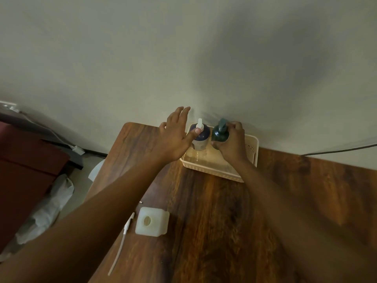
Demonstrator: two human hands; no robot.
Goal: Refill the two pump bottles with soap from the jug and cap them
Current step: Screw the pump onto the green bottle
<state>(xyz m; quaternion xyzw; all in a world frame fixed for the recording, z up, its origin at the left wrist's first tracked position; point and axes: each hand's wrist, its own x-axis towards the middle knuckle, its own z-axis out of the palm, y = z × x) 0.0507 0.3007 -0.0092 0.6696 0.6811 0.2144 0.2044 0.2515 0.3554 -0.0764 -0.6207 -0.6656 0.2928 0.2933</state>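
Note:
Two pump bottles stand in a cream plastic basket point(252, 149) at the back of the wooden table, by the wall. The left bottle point(201, 140) is dark blue with a white label and a white pump. My left hand point(175, 135) hovers beside it with fingers spread, the thumb touching its shoulder. The right bottle point(219, 132) is dark green with a dark pump, and my right hand point(232, 142) is wrapped around it. A white translucent jug point(152, 221) sits uncapped on the table nearer to me.
A thin white pump tube point(122, 240) lies on the table point(224, 221) left of the jug, near the table's left edge. A dark red piece of furniture point(24, 166) and white bags lie on the floor at the left. A cable point(336, 151) runs along the wall at right.

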